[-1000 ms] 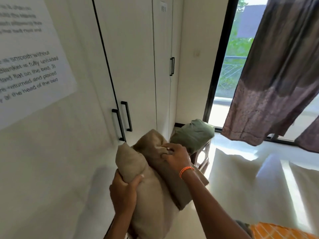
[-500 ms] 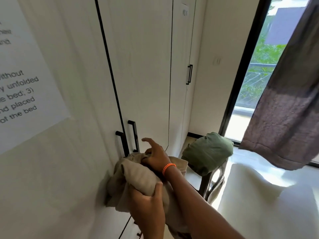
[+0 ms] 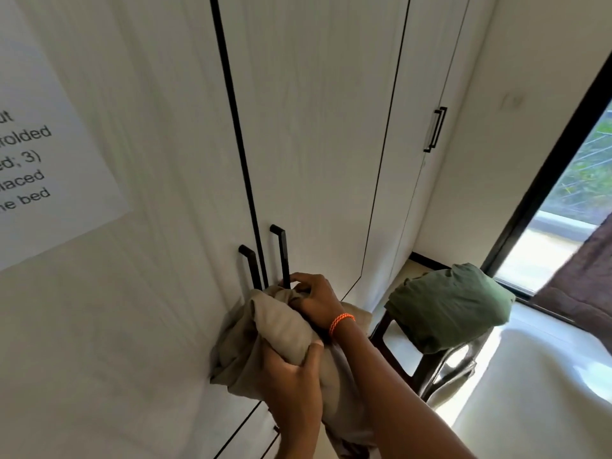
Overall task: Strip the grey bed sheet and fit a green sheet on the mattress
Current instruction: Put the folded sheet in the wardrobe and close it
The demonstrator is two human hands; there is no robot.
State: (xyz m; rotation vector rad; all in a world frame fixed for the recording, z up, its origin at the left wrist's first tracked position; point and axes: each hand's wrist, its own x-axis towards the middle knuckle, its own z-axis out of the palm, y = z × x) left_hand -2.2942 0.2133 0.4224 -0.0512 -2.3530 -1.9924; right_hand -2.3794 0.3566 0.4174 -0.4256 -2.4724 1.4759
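The grey sheet (image 3: 281, 339) is a crumpled beige-grey bundle pressed against the white wardrobe doors (image 3: 314, 127). My left hand (image 3: 293, 389) grips the bundle from below. My right hand (image 3: 314, 299) lies over the top of the bundle, its fingers curled at the lower end of the right black door handle (image 3: 280, 250). The green sheet (image 3: 447, 306) sits bunched on a dark chair (image 3: 427, 369) to the right, apart from both hands. A bare white mattress (image 3: 546, 376) fills the lower right.
A second black handle (image 3: 249, 263) is on the left door, another pair (image 3: 436, 127) farther along. A printed paper (image 3: 49, 160) is stuck to the left door. A brown curtain (image 3: 583, 299) hangs by the window (image 3: 569, 193) at right.
I have stepped closer to the wardrobe. The bundle has moved up against the doors, and my right hand has gone from open above it to curled at the door handle.
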